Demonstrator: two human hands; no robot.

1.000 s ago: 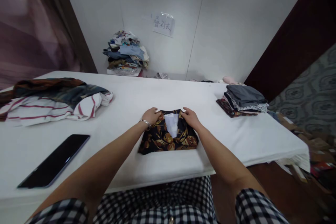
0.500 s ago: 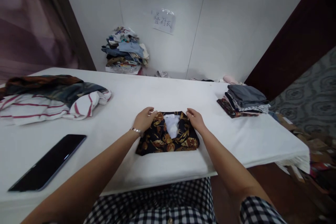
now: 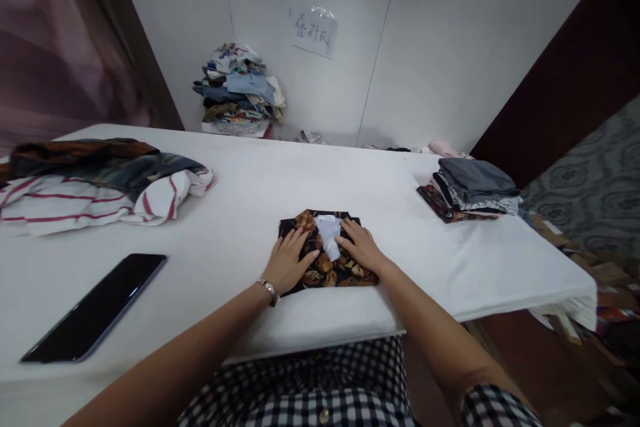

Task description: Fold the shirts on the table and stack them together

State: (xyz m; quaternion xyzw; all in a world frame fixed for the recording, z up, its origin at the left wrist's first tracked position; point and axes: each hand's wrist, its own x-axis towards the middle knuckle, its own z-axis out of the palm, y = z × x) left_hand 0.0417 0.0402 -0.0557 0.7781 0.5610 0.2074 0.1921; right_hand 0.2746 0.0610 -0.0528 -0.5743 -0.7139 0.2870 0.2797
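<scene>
- The dark shirt with brown and gold flowers [image 3: 325,271] lies folded on the white table [image 3: 310,177], near the front edge and in the middle; its collar points to the far side.
- In its neck opening, a pale inner cloth [image 3: 329,235] shows, with a small white label [image 3: 327,218].
- The left hand [image 3: 289,263] rests flat on the left part of the shirt; its fingers are a little apart and the thumb stands away from them. A bracelet [image 3: 271,291] is around this wrist.
- The right hand [image 3: 364,248] lies on the right part, with the thumb spread from the slightly bent fingers. Both hands hide some of the cloth.
- To the left, a black phone [image 3: 95,310] lies slanting, near the left forearm.
- Behind the phone, loose clothes [image 3: 110,193] make a low pile, with a red-striped white one in front.
- To the right, a folded stack [image 3: 475,181] stands well apart from the shirt, with grey cloth on top.
- At the far edge, a high heap of clothes [image 3: 245,87] leans near the wall, below and left of a handwritten paper [image 3: 315,33].
</scene>
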